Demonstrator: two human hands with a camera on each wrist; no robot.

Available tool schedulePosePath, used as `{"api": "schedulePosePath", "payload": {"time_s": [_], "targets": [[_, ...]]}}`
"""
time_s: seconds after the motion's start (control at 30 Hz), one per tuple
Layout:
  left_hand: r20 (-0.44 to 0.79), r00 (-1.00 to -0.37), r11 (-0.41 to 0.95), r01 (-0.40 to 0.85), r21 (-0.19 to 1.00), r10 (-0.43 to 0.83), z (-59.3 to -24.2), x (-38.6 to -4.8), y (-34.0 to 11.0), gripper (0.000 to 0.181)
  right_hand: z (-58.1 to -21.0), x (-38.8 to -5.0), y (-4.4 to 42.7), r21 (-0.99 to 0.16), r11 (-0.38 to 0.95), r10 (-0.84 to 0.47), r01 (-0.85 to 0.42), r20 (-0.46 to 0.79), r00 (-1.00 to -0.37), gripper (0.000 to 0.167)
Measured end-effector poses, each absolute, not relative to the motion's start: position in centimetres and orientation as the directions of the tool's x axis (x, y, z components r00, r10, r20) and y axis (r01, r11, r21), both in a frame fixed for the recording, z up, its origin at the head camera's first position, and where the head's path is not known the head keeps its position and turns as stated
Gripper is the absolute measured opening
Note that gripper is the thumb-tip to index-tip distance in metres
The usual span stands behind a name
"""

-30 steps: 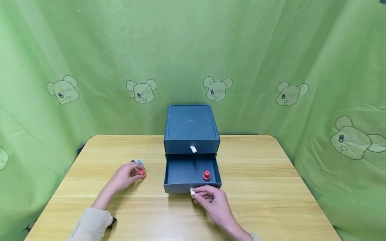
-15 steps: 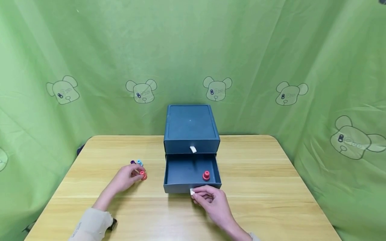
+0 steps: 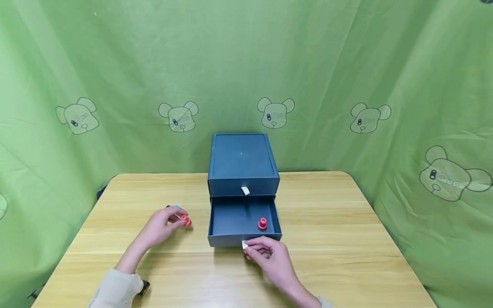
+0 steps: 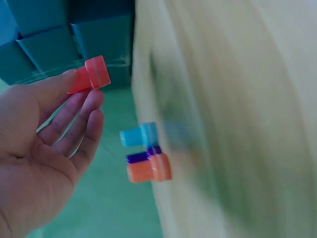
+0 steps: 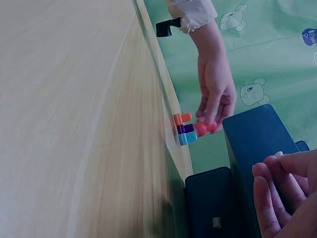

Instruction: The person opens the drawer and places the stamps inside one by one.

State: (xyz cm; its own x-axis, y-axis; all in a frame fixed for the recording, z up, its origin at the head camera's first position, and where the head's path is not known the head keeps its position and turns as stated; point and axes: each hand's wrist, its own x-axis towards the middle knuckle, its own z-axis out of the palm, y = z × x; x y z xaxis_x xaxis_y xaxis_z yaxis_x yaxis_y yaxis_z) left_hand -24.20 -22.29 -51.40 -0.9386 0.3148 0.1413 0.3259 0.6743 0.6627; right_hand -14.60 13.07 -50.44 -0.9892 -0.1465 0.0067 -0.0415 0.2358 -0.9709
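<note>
My left hand [image 3: 159, 226] pinches a small red stepped cylinder [image 4: 96, 73] between thumb and fingertips, just off the tabletop. Close by on the table stand similar cylinders: a light blue one [image 4: 139, 135], a purple one [image 5: 186, 128] and an orange one [image 4: 148, 168]. In the head view, the left hand hides most of these. My right hand [image 3: 271, 259] holds the white pull tab [image 3: 244, 245] of the lower drawer [image 3: 231, 219], which is pulled out. Another red stepped cylinder [image 3: 262, 223] stands inside that drawer, toward its right front.
The dark blue two-drawer box [image 3: 243, 156] stands at the back middle of the wooden table [image 3: 331, 222]. Its upper drawer [image 3: 227, 187] is closed and has its own white tab [image 3: 245, 191]. A green curtain [image 3: 231, 64] hangs behind and along both sides.
My left hand has moved slightly right with the red cylinder, lifting it from the table. My right hand stays on the tab, and the drawer stays out.
</note>
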Motion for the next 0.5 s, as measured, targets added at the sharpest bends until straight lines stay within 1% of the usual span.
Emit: {"api": "schedulePosePath", "payload": {"time_s": [0.33,0.5], "targets": [[0.201,-0.919,0.638,0.382,0.669,0.339,-48.3,-23.9,-20.8,0.017,-50.4,-14.6,13.2,-0.966,0.253,-0.143,-0.051,0.014,-0.990,0.015],[0.250,-0.905,0.627,0.419,0.657,0.343,-47.3,-23.9,-20.6,0.017,-50.4,-14.5,13.2,-0.965,0.256,-0.148,-0.054,0.016,-0.989,0.015]]}}
